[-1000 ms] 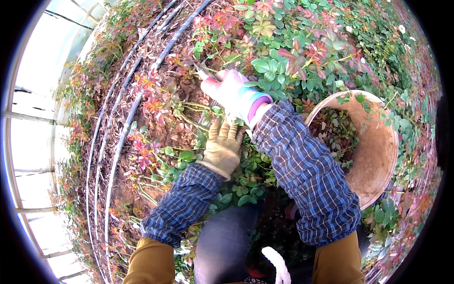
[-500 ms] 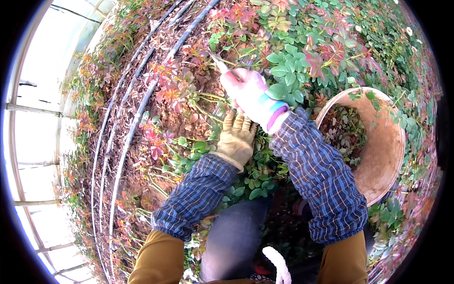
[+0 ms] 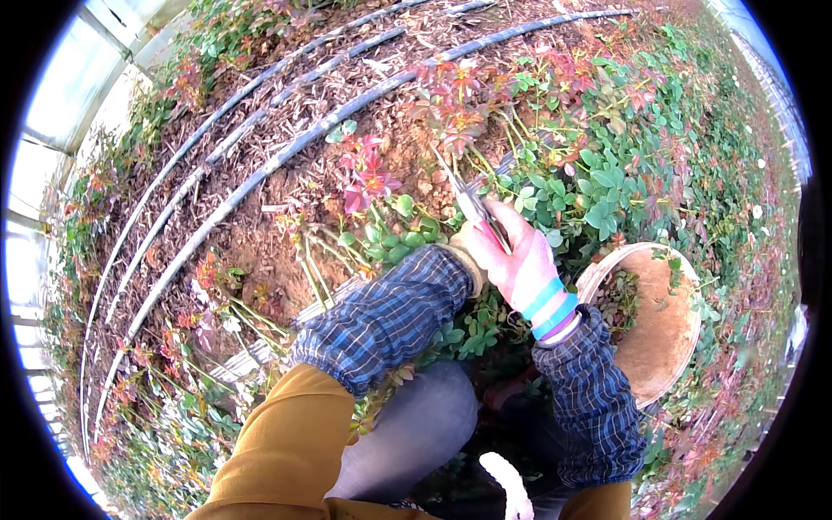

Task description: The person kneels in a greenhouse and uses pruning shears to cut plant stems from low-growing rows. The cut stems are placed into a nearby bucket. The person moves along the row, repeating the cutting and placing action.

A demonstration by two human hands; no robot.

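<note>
My right hand (image 3: 520,264), in a pink-and-white glove with a turquoise and purple cuff, grips pruning shears (image 3: 469,201) with red on the handle. The metal tip points up and left, over brown soil beside leafy stems. My left hand (image 3: 472,267), in a tan glove, is low among the leaves just left of the right hand. Only its cuff and a bit of the back show, so its fingers are hidden. Green leaves (image 3: 400,241) and a tuft of red leaves (image 3: 367,178) grow close to the left hand.
A tan bucket (image 3: 663,347), tilted and partly filled with cut leaves (image 3: 617,303), stands to the right. Dark irrigation hoses (image 3: 286,154) curve across the mulch on the left. Dense bushes (image 3: 607,186) spread at the right. My knee (image 3: 416,425) is below.
The view has swung left, so the hoses sweep across more of the picture. My left hand has gone deeper, behind the right hand, which still holds the shears.
</note>
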